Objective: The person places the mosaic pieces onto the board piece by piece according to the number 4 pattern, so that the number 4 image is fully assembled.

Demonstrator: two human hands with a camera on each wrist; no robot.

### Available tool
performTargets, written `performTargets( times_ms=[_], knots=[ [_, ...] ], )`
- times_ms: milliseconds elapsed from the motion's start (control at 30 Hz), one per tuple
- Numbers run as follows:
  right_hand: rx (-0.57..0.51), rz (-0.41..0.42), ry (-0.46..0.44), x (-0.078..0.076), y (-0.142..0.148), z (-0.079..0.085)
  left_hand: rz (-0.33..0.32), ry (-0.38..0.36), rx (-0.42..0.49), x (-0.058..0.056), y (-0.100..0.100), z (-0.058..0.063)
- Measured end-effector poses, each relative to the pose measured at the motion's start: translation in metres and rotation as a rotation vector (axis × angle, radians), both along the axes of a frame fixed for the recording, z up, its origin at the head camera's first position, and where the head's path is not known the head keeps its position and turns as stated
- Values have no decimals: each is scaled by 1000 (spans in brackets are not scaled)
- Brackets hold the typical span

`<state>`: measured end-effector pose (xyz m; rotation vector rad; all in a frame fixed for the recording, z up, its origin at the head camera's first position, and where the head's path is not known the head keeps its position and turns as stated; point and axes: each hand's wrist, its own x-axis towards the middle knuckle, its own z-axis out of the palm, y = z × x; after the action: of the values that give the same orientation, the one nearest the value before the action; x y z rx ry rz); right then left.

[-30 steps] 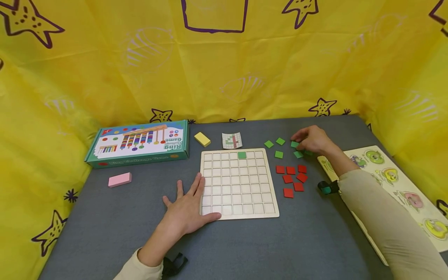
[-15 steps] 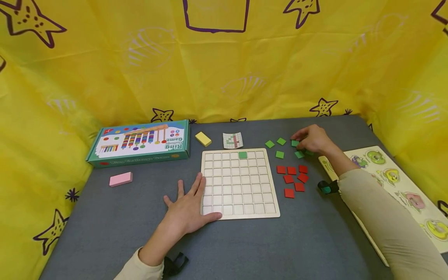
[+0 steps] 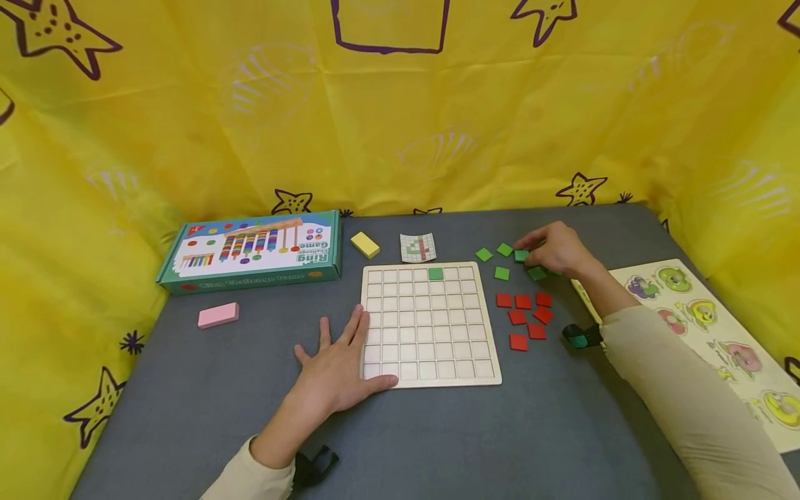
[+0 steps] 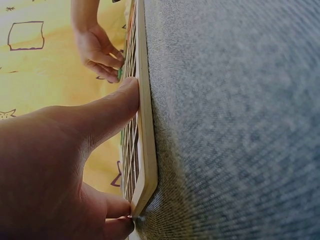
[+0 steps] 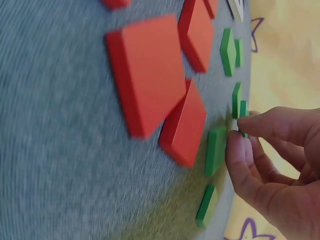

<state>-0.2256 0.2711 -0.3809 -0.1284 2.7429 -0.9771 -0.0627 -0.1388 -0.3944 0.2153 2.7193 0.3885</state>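
Note:
My left hand [image 3: 334, 371] rests at the near left corner of a wooden grid board [image 3: 446, 382], fingers spread along its left side. Its thumb [image 4: 117, 105] lies on the near edge. One green tile [image 3: 435, 273] sits in the board's far row. Right of the board, my right hand [image 3: 557, 250] pinches a square green tile [image 5: 243, 108] between thumb and fingertips. Several loose green tiles [image 3: 502, 273] lie around that hand, some partly hidden under it. Nearer to me are several red tiles [image 3: 518, 342].
A small pattern card [image 3: 417, 248] lies beyond the board, beside a yellow block [image 3: 365, 244]. At the back left is a Ring Challenge Game box [image 3: 250, 253], with a pink block [image 3: 218, 315] in front. A fruit puzzle board [image 3: 719, 333] lies under the right forearm.
My right hand has shifted slightly left with the green tile, closer to the other green tiles. The left hand stays on the board. The head view has tilted slightly.

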Motion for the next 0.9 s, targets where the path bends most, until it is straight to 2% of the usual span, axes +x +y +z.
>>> performTargets(
  times_ms=[200,600,900],
  knots=[
    [-17,11,28,2,-12,3,1,3,-1,0,0,-1],
    [-77,4,-11,12,-44,12,5,6,3,-1,0,-1],
    [-105,21,-37,15,-66,9,-4,16,0,0,-1,-1]
  ],
)
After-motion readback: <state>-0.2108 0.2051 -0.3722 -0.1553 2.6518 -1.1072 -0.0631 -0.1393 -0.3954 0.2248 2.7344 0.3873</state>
